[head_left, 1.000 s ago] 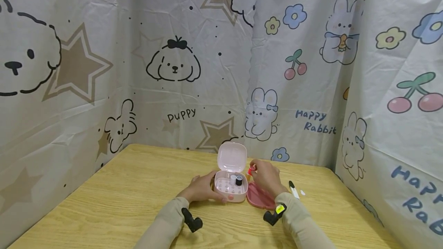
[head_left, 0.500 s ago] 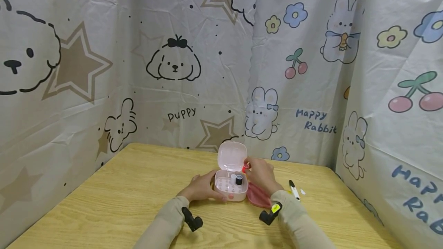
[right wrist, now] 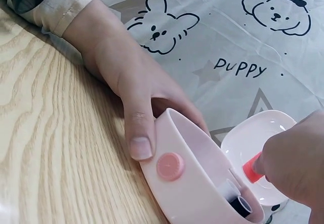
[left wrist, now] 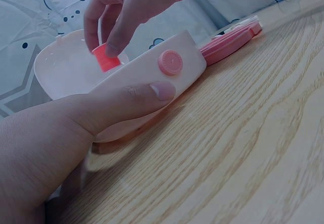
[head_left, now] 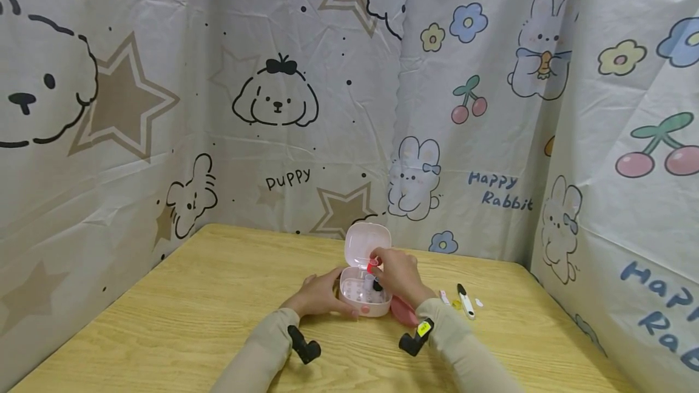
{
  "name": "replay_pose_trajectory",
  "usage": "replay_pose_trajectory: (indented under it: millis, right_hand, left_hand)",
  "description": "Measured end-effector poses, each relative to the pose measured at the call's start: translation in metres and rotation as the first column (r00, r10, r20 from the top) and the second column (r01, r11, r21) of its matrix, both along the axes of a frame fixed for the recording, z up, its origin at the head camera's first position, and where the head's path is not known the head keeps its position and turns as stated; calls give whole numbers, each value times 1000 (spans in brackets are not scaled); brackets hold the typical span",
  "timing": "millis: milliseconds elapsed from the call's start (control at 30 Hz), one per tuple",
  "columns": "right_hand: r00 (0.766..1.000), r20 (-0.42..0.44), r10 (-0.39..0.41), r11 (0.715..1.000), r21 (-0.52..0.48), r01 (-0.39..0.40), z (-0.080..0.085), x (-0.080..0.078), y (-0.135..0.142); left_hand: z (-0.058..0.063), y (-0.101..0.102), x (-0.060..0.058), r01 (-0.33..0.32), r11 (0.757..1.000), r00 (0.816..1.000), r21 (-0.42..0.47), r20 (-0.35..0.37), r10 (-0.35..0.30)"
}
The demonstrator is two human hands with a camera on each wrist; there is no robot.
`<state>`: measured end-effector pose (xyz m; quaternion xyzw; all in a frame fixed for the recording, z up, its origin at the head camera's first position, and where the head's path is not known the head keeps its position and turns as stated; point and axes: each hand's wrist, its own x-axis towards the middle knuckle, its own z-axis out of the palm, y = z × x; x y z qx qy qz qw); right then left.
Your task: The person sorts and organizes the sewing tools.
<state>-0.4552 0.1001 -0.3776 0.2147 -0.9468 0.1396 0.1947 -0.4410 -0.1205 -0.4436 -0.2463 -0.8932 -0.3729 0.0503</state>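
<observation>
My left hand (head_left: 317,297) holds the side of a small pale pink sewing box (left wrist: 139,67), its thumb laid along the front beside the round pink button (left wrist: 170,62). The box's lid (head_left: 360,246) stands raised at the back. Pinched between the thumb and fingers of my right hand (head_left: 397,273) is a red thread spool (left wrist: 106,58), held above the box's opening, in front of the lid. Inside, a white spool (right wrist: 229,187) and a black spool (right wrist: 241,207) stand side by side toward the right end. Small pegs (head_left: 354,290) dot the box floor.
Right of the box lies a darker pink, rounded tray-like piece (head_left: 404,312), partly behind my right wrist. Farther right on the wooden table (head_left: 218,308) are a slim white tool with a black end (head_left: 466,302), a small white piece (head_left: 479,302) and a yellow bit (head_left: 456,304).
My right hand has carried the red spool leftward from beside the box to over its opening. Small items right of the pink piece have come into view. My left hand stays on the box.
</observation>
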Motion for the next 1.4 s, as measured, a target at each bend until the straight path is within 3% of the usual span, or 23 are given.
replay_pose_trajectory:
  millis: [500,833,1400]
  right_hand:
    - [995,-42,90,996,10,-89,-10,1,-17]
    - [998,25,53,998,14,-53,-16,-2,-20]
    - [998,22,58,997,40,-59,-23,-5,-24]
  left_hand:
    - [4,-1,3,38,999,999,16,22,-39]
    - [0,-1,-1,13,1000,1000,-5,13,-13]
    - [1,-1,-3,30,1000,1000,-6,5,-30]
